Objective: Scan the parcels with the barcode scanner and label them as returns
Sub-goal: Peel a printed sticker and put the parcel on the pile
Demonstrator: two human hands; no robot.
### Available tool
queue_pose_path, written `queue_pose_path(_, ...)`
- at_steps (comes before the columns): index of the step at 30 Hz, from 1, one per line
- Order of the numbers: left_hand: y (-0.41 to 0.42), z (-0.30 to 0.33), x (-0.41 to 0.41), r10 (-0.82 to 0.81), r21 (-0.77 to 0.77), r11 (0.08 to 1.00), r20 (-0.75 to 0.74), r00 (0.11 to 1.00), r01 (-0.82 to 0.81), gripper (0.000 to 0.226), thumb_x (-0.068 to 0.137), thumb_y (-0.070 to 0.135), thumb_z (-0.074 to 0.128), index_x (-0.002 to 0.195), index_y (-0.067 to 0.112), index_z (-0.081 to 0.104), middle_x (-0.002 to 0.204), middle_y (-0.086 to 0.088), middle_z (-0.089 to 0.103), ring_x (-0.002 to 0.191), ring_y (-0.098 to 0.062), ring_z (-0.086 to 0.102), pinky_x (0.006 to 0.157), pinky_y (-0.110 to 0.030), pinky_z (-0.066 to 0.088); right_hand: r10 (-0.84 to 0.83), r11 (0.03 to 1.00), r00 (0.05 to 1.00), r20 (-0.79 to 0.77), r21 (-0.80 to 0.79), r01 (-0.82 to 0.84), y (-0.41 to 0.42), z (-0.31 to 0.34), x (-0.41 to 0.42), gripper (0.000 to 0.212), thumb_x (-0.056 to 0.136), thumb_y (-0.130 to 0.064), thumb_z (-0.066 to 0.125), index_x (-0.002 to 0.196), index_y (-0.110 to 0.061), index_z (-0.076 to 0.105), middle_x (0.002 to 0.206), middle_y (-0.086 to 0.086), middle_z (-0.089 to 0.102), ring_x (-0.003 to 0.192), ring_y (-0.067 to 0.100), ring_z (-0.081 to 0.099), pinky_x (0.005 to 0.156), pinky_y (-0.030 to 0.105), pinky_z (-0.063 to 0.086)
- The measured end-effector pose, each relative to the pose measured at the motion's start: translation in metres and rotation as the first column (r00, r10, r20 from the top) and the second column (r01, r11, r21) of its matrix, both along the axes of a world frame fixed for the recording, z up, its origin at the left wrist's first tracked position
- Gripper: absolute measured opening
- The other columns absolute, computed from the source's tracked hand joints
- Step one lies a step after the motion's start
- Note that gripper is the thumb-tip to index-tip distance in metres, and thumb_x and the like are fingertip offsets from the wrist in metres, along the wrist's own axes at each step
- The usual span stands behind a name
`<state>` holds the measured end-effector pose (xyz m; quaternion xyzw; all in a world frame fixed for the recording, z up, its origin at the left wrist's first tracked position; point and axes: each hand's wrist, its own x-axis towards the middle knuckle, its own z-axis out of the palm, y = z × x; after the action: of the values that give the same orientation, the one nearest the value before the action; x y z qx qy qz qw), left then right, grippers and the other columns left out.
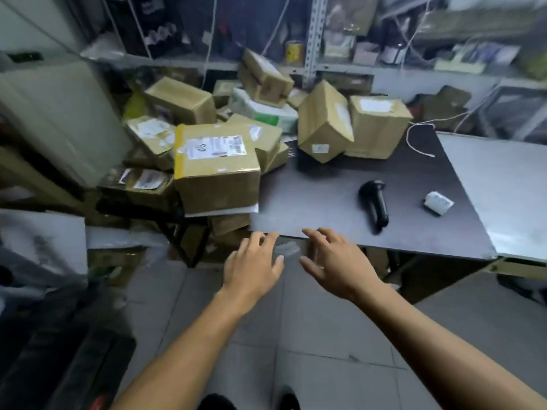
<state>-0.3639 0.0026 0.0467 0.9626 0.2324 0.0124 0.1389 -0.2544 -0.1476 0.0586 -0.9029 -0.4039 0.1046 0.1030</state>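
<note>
Left hand (pixel 251 266) and right hand (pixel 336 260) released, fingers spread, grasping nothing, hovering at the near edge of the dark tabletop (pixel 310 196). Black barcode scanner (pixel 374 204) lying flat at two o'clock from the right hand, small white label roll (pixel 438 202) just beyond at three o'clock. Cardboard parcels (pixel 216 173) heaped from ten to twelve o'clock.

The only mark that can be made out is a handwritten "06" or "90" on the white shipping label (pixel 215 147) atop the large cardboard parcel (pixel 217 179) at the desk's left edge; its printed lines and the other parcels' labels are too blurred to read.
</note>
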Motion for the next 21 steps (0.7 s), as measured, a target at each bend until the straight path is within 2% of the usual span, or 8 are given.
queue_pose_path(7, -0.027, 0.009, 0.092, -0.096, 0.011, 0.995, -0.002, 0.995, 0.096, 0.054, 0.099, 0.045, 0.044, 0.149, 0.031, 0.029, 0.137, 0.003, 0.045, 0.127, -0.018, 0.045, 0.091, -0.034, 0.045, -0.129, 0.99, 0.992, 0.001, 0.056, 0.129, -0.038, 0.003, 0.082, 0.063, 0.095, -0.054, 0.046, 0.151, -0.031, 0.026, 0.149, 0.002, 0.039, 0.131, 0.023, 0.042, 0.098, 0.041, 0.046)
queue_pose_path(15, 0.004, 0.01, 0.22, -0.093, -0.088, 0.991, 0.077, 0.993, 0.1, 0.056, 0.096, 0.043, 0.047, 0.149, 0.03, 0.033, 0.14, 0.0, 0.044, 0.128, -0.022, 0.045, 0.092, -0.038, 0.045, -0.208, 0.977, 0.978, 0.027, 0.057, 0.206, -0.025, 0.008, 0.193, 0.064, 0.095, -0.052, 0.048, 0.151, -0.03, 0.026, 0.142, 0.002, 0.042, 0.123, 0.026, 0.046, 0.094, 0.041, 0.047)
queue_pose_path(21, 0.01, 0.018, 0.327, -0.155, -0.177, 0.968, 0.146, 0.977, 0.18, 0.057, 0.096, 0.044, 0.047, 0.149, 0.031, 0.033, 0.142, 0.003, 0.043, 0.129, -0.021, 0.043, 0.092, -0.038, 0.044, -0.331, 0.942, 0.943, -0.026, 0.047, 0.332, -0.012, 0.016, 0.271, 0.063, 0.095, -0.051, 0.05, 0.151, -0.034, 0.029, 0.147, -0.001, 0.038, 0.131, 0.022, 0.041, 0.098, 0.038, 0.044)
